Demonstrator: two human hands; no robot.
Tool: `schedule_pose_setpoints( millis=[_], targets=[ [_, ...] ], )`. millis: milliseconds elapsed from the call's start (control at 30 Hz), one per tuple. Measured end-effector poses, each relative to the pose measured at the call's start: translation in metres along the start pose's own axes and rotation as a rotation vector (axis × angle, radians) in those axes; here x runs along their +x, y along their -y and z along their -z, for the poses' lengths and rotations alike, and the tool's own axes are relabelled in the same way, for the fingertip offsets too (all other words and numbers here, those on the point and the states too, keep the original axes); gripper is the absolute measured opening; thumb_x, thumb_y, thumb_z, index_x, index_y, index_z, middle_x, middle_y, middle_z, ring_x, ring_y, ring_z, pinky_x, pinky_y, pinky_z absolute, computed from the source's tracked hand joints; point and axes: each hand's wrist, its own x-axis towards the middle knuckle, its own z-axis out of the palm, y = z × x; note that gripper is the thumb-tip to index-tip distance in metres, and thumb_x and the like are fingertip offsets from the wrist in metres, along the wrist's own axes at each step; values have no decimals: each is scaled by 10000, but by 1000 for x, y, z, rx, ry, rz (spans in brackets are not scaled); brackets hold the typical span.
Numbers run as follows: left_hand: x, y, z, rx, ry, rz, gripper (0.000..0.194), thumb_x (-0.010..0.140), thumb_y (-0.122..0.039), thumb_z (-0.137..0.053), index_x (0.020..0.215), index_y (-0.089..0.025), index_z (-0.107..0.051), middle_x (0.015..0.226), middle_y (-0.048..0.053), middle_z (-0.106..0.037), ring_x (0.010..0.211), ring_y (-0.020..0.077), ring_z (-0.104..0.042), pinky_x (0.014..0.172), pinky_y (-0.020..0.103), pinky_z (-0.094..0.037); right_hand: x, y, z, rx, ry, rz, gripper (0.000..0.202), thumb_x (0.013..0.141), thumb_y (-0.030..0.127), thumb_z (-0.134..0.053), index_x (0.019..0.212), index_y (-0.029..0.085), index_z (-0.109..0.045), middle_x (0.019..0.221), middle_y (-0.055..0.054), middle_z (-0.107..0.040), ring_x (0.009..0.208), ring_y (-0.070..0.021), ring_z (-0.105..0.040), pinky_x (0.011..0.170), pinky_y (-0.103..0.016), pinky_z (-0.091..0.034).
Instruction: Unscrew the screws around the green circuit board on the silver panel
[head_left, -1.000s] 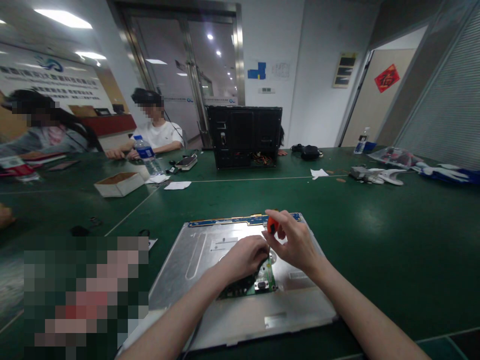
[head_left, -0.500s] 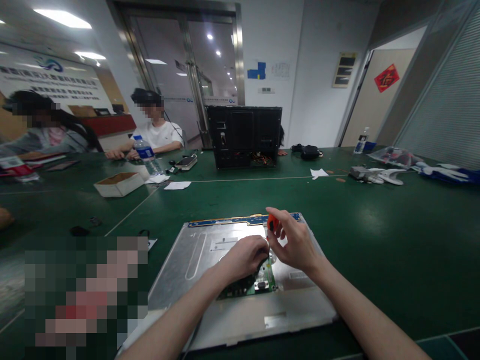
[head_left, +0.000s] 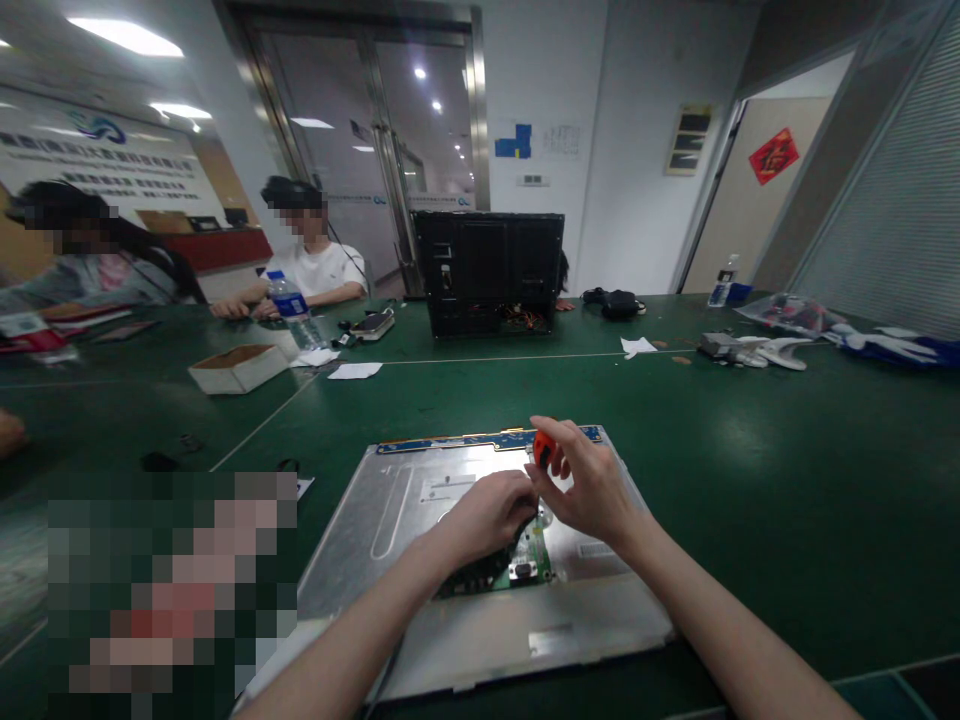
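A flat silver metal panel (head_left: 600,610) lies on the green table, with a blue circuit strip (head_left: 450,441) along its far edge and a green circuit board (head_left: 534,560) near its middle. My right hand (head_left: 581,475) is closed around an orange-and-black tool handle (head_left: 543,447), held upright above the board. My left hand (head_left: 499,510) rests low over the board, fingers curled together beside the tool's lower end. What its fingertips hold, if anything, is hidden. Dark parts or cables show under the left wrist.
Beyond the panel stand a black monitor housing (head_left: 491,270), an open white box (head_left: 238,370) and a water bottle (head_left: 292,308). White gloves (head_left: 772,352) lie at the right. Two people (head_left: 311,260) sit at the far left side. Paper scraps (head_left: 355,371) lie on the table.
The fingers of my right hand have shifted slightly around the orange handle, with the thumb a little higher and further left. My left hand looks almost unmoved.
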Motion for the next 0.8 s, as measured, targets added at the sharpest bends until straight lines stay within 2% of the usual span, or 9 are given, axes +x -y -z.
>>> schedule_pose_setpoints(
  millis=[200,567,800],
  targets=[
    [0,-2,2,-13,24,-1,143,803,-67,-528,802,-153,-642,847,57,-680,771,188,-620,715,269,-468,-1,0,1,48,35,9,513,867,158,-483,1360,196,-343,860,-20,-613,553,-99,-545,484,-226,-446],
    [0,0,1,-16,4,0,120,798,-63,-532,787,-153,-611,840,56,-675,761,189,-617,682,257,-459,1,0,0,-40,-34,45,356,916,224,-510,1260,217,-418,788,18,-562,516,-79,-469,473,-209,-386],
    [1,2,-1,-6,-2,-13,117,808,-81,-531,793,-152,-623,829,56,-675,739,184,-615,678,262,-463,1,1,2,16,-8,17,412,892,206,-510,1289,212,-400,859,-8,-585,544,-85,-493,484,-218,-413]
  ],
)
